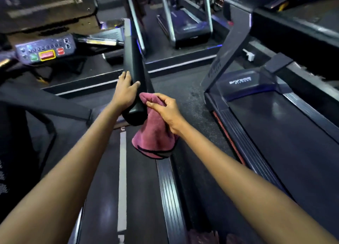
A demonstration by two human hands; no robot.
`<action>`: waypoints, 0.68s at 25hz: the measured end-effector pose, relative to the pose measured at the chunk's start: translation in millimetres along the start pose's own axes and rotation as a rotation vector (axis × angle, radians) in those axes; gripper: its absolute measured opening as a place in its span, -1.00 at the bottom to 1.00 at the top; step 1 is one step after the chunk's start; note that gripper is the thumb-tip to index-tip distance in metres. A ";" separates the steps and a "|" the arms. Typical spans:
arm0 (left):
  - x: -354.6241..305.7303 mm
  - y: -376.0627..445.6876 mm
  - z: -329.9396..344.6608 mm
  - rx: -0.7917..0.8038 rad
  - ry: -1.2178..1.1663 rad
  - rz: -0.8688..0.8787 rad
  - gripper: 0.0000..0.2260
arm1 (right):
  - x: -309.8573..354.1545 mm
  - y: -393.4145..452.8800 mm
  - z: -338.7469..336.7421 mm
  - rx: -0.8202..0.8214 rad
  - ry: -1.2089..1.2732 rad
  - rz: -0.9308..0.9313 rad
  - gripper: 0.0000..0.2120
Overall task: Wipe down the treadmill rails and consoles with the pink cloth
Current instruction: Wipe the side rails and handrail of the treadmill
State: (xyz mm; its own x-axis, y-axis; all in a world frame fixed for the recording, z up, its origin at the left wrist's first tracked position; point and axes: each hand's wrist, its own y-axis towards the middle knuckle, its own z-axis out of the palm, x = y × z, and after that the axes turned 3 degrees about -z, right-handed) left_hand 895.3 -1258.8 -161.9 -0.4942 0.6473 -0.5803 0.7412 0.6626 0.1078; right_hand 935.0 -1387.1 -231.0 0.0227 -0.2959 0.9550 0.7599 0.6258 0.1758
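Seemingly early on, the right hand [166,110] is pinching the bunched pink cloth [155,137] against the padded black handrail's [134,67] near end, the left hand [126,89] is lying flat-fingered on that rail, and the grey button console [45,48] is probably waiting unwiped.

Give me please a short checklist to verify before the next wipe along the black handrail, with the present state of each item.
1. Pink cloth held in the right hand: ok.
2. Cloth touching the end of the black handrail: ok.
3. Left hand steadying the handrail: ok, it rests on it.
4. Left hand out of the wiping path: not ok, it lies on the rail above the cloth.
5. Console already wiped: cannot tell.
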 end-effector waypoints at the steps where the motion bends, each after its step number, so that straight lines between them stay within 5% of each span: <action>1: 2.1 1.9 1.0 -0.006 0.010 -0.009 -0.54 | -6.2 3.2 -4.9 0.049 0.014 -0.027 -0.75; 9: -11.2 -16.6 4.3 -0.149 0.128 -0.177 -0.60 | -19.3 12.8 -9.5 0.141 -0.019 -0.263 -0.81; 14: -16.6 -52.0 13.5 -0.200 0.203 -0.271 -0.60 | -15.8 25.8 -3.5 0.037 -0.051 -0.047 -0.84; 17: -21.7 -59.1 14.4 -0.249 0.241 -0.304 -0.59 | -16.2 10.5 -6.8 0.103 -0.046 -0.118 -0.83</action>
State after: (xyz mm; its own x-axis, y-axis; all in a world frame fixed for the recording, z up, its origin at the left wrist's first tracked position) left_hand 868.8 -1317.5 -167.3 -0.7856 0.4593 -0.4146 0.4292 0.8871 0.1696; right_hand 947.0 -1380.6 -246.3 -0.0945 -0.3398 0.9358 0.6852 0.6597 0.3087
